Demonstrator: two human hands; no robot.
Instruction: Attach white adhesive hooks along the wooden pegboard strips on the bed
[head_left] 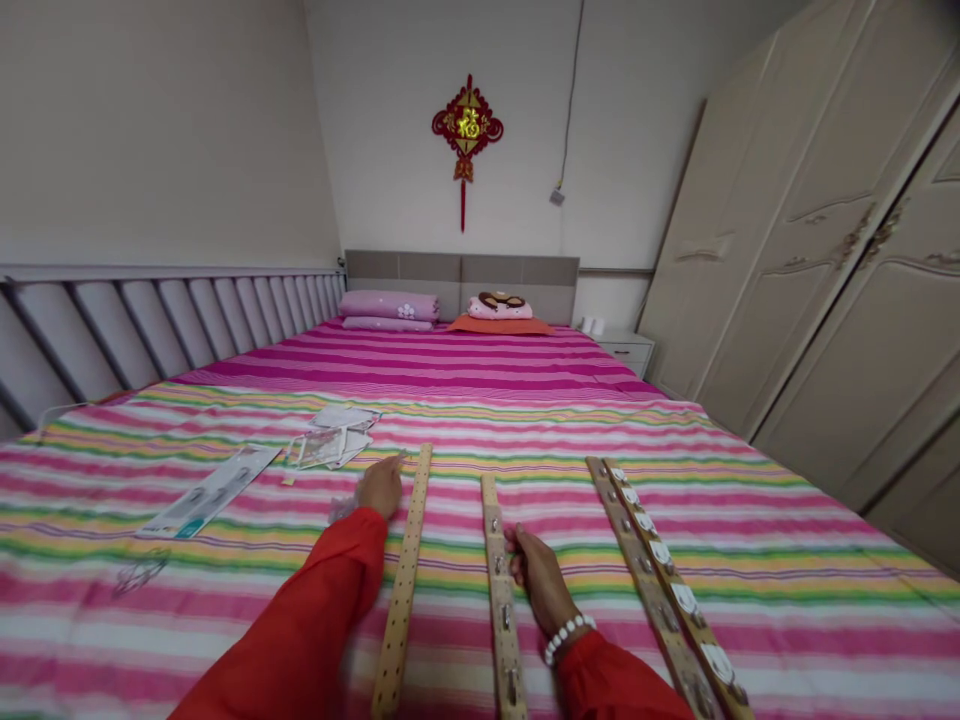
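My left hand [381, 487] is beside the upper end of a wooden strip with rows of holes [409, 570]. Its fingers look closed, and a small thing at their tips is too blurred to name. Just under that hand lies a crumpled clear plastic bag [343, 508]. To the right is a second wooden strip [500, 590] carrying several small metal hooks in a line. My right hand [536, 565], with a white bead bracelet [568, 638] at the wrist, is close to this strip's right edge. Its fingers are curled together, and what they hold, if anything, is hidden.
Two more strips lie at the right, one with metal pieces [645, 565] and one with white pieces [684, 598]. Left are a long clear package [214, 492], papers and packets [334, 440], and a thin wire-like tangle [141, 572]. All rest on a striped bed sheet [570, 430].
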